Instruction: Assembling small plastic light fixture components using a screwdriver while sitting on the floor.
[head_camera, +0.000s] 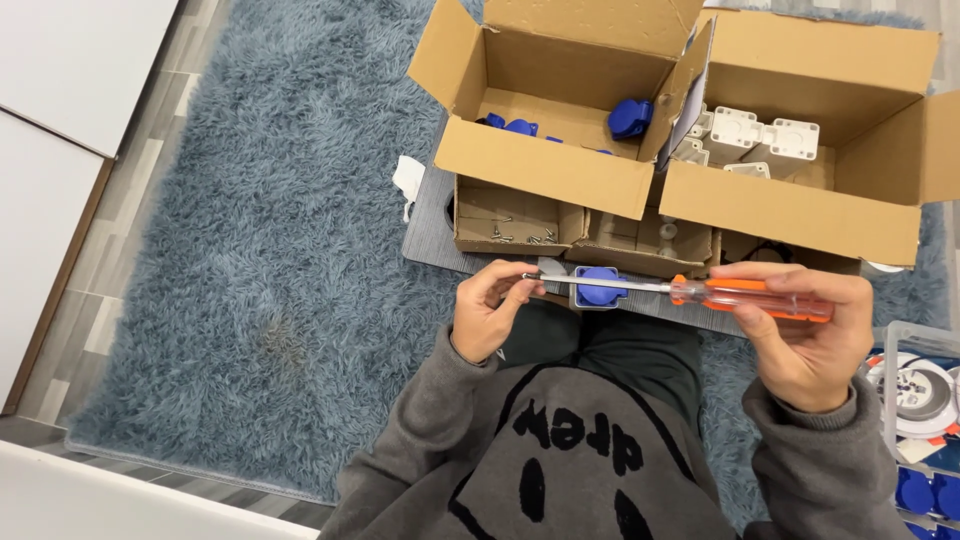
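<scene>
orange-handled screwdriver held level over a blue socket part

orange and clear plastic forms the handle of the long screwdriver (700, 291), which lies level across the lap. the right hand (800, 335) is wrapped around that handle, and the left hand (490, 310) pinches at the shaft's tip, where something small may sit, too small to tell. just beneath the shaft, a blue plastic socket cover in a grey frame (598, 287) rests on a dark grey board (430, 225).

judging by how things lie, the work is mid-way: the small open cardboard tray of loose screws (515, 225) is far from spent, 1 large cardboard box (550, 90) holds blue parts, and another (800, 130) holds white plastic housings (765, 138).
</scene>
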